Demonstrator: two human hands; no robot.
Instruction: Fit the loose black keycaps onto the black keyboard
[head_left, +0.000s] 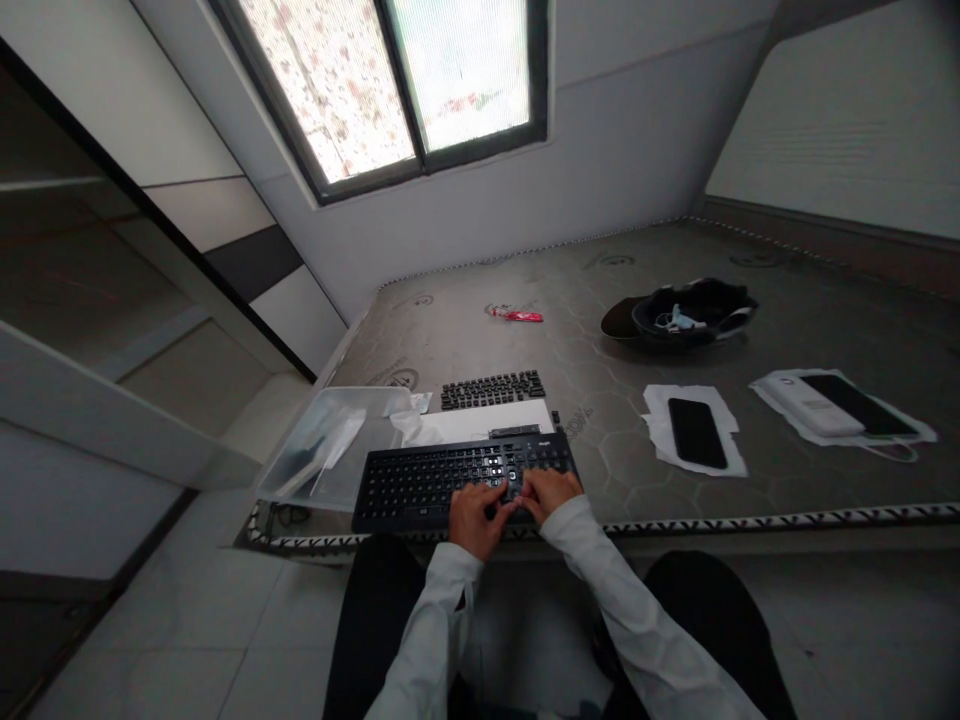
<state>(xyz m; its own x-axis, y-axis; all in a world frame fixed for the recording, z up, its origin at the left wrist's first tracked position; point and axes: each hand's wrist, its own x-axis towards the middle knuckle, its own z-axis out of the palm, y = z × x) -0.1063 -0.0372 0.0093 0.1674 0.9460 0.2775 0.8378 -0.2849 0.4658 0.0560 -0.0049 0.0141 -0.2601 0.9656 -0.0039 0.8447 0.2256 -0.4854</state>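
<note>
A black keyboard (420, 482) lies near the front edge of the mattress, and some key positions right of its middle show bare pale spots. My left hand (475, 517) is over its lower right part, fingers curled, thumb and forefinger brought toward each other. My right hand (550, 493) rests on the right end, its thumb and forefinger pinched near the left fingertips. Whatever sits between the fingertips is too small to make out. Behind the keyboard are a white flat board (480, 421), a narrow dark strip (515, 431) and rows of loose black keycaps (491, 389).
A translucent plastic bin (300, 500) stands at left. On the right, a phone (697, 433) lies on white paper, beside a white power bank (819, 407) and another dark-screened device (862, 406). Farther back are a black cap (679, 315) and a red packet (517, 315).
</note>
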